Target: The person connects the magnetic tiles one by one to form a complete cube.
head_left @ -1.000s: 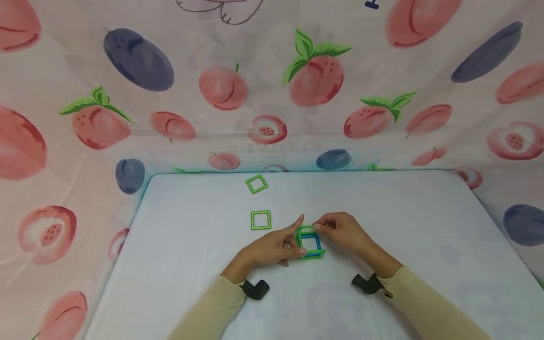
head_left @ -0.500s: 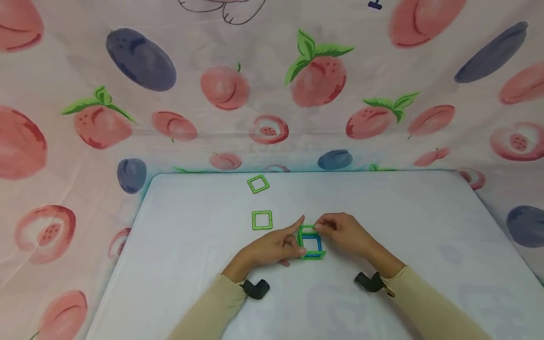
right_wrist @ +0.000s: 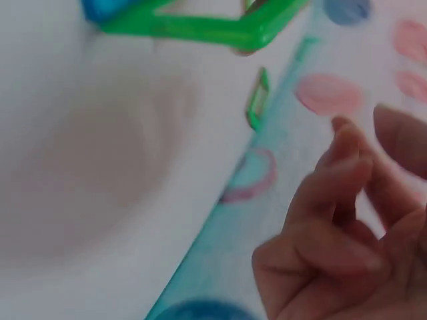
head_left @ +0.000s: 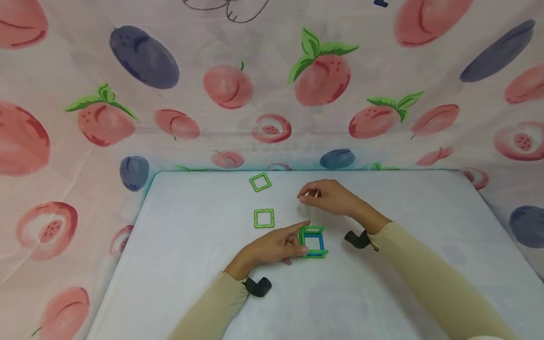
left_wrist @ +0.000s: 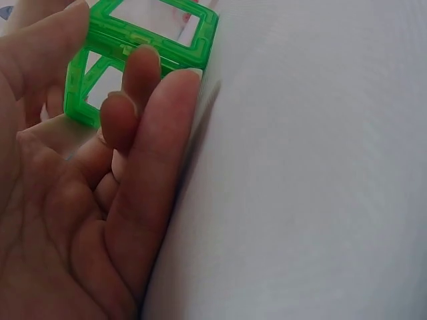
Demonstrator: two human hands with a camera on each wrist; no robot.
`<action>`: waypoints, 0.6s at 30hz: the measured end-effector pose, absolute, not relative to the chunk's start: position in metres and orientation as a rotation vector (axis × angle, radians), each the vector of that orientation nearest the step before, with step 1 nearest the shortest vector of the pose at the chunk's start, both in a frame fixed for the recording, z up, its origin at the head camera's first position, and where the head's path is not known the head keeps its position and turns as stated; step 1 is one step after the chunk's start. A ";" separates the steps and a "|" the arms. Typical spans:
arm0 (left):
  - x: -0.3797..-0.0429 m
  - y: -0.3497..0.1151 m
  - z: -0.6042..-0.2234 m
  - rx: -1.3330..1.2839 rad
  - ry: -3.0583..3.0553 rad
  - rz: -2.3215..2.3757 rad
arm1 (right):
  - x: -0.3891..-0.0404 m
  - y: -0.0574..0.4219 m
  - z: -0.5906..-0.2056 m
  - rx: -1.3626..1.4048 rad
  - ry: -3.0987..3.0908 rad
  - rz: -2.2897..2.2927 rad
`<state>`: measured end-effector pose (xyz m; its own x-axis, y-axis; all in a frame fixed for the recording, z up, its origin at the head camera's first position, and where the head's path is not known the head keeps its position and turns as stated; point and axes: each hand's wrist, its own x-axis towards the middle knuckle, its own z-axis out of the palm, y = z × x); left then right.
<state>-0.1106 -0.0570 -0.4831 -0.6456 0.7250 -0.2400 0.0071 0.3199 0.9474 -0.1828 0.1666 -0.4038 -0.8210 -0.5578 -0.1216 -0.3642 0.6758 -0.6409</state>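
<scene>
A small open structure of square magnetic tiles stands on the table, its green frames upright around a blue tile. My left hand holds it from the left, thumb at the near green tile and forefinger stretched along to the far one. In the left wrist view, the other fingers curl beside a green tile. Up and to the right of the structure, my right hand hovers with bent fingers and nothing between them. The right wrist view shows it apart from the structure's green edge.
Two loose green square tiles lie left of the right hand: one mid-table, another near the back edge. A fruit-printed cloth rises behind the white table. Black wrist mounts stick out below the sleeves.
My right hand has let go of the structure's far green tile and moved up and slightly left, away from it. The left hand keeps its hold in the same place.
</scene>
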 end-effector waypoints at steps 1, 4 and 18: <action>-0.111 -0.057 -0.483 0.647 1.919 1.378 | -0.189 0.157 -0.404 -0.803 2.556 -0.838; -0.111 -0.058 -0.484 0.652 1.902 1.392 | -0.205 0.131 -0.402 -0.960 2.416 -0.591; -0.111 -0.061 -0.482 0.643 1.887 1.385 | -0.238 0.084 -0.412 -1.006 2.113 -0.125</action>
